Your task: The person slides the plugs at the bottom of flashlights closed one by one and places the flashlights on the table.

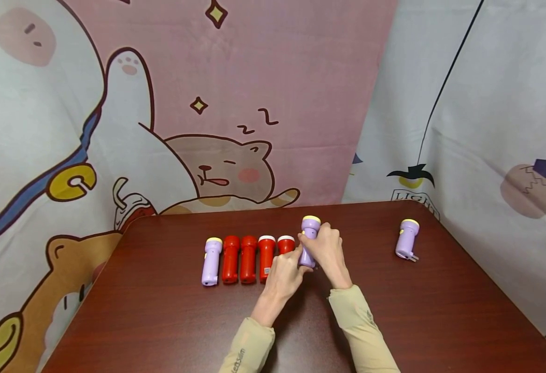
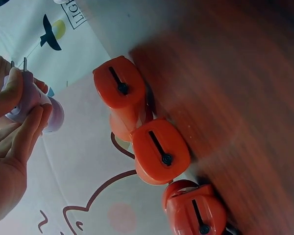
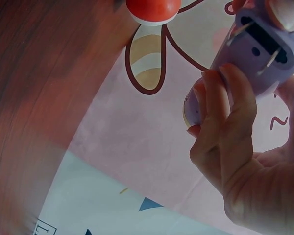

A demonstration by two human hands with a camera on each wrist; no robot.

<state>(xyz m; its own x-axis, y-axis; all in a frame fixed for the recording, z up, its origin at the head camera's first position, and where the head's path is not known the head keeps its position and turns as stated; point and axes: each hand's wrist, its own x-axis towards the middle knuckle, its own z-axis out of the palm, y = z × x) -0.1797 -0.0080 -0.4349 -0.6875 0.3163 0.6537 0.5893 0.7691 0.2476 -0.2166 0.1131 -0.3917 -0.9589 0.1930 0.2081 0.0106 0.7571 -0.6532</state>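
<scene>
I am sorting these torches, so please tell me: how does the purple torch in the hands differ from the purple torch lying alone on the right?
The held purple torch is gripped by both the left hand and the right hand; the lone purple torch lies untouched on the table. The held one is next to the red torches; the lone one lies far to their right. Both have a yellow head and plug prongs unfolded.

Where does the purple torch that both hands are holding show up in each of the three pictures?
Head view: the held purple torch is at the centre, above the table, at the right end of the red row.
Left wrist view: far left, prongs up, between the fingers.
Right wrist view: top right, pronged end showing.
Shared landmark: the nearest red torch.
</scene>
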